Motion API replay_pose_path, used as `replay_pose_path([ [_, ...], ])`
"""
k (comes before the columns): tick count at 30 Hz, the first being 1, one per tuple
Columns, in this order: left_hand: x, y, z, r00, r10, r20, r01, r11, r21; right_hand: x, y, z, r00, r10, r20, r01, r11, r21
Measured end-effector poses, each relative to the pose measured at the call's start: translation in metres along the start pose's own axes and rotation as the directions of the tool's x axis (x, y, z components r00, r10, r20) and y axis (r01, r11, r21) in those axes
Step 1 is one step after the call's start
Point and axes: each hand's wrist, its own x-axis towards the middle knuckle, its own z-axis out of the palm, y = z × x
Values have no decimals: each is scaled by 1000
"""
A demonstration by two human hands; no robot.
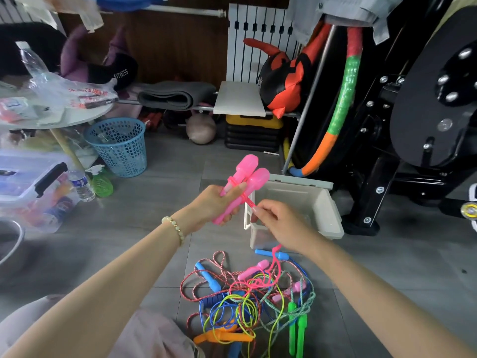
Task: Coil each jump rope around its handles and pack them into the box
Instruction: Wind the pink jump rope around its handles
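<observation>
With left fingers (pixel 233 191) curled round the paired pink handles (pixel 251 177) and right fingers (pixel 260 211) pinching the pink cord (pixel 249 202) just beside, above the white box (pixel 327 213), risk of turns slipping loose if tension drops, or snagging in the tangled ropes (pixel 245 301) below.

Open box (pixel 327 213) beside tangled ropes (pixel 247 298)
</observation>
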Motion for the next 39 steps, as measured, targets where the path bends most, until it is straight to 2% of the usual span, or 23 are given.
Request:
replay_pose_path([
  [2,-1,0,-2,1000,-11,9,11,1000,27,-5,-9,-4,998,-61,24,65,960,-272],
  [5,-5,-2,-5,997,-26,77,20,997,72,-8,-22,-12,989,-128,69,144,804,-577],
  [7,-9,-2,-5,991,-39,128,28,996,89,-4,-27,-22,974,-197,114,218,658,-721],
  [9,-13,-1,-5,984,-53,172,35,994,104,0,-29,-33,953,-260,158,287,593,-752],
  [10,-15,1,-5,978,-56,199,35,993,110,3,-29,-39,944,-283,171,313,599,-737],
  [12,-19,5,-5,966,-46,256,14,992,124,6,-29,-51,929,-335,156,356,697,-622],
  [14,-24,12,-7,954,-21,299,-30,986,163,8,-29,-62,930,-357,85,357,825,-439],
  [16,-27,21,-10,941,-5,338,-76,971,226,10,-29,-70,936,-351,29,339,875,-346],
  [21,-32,43,-17,912,13,410,-179,912,370,12,-43,-73,928,-361,95,369,846,-385],
  [25,-37,50,-11,907,29,420,-253,835,489,14,-54,-73,934,-293,203,355,815,-458],
  [28,-38,53,-5,923,71,378,-294,763,576,17,-54,-70,948,-266,173,317,810,-493],
  [30,-38,53,-4,933,79,351,-286,754,592,17,-54,-69,970,-185,159,236,873,-426],
  [32,-37,51,-6,937,75,340,-280,743,607,16,-54,-73,957,-39,286,116,959,-258],
  [33,-36,49,-7,938,75,338,-281,736,616,16,-54,-76,923,13,385,60,982,-177],
  [35,-38,45,-7,940,82,332,-281,738,614,15,-53,-81,870,31,493,16,996,-92],
  [39,-39,49,-3,935,123,332,-322,683,656,17,-49,-76,910,-37,413,70,995,-65],
])
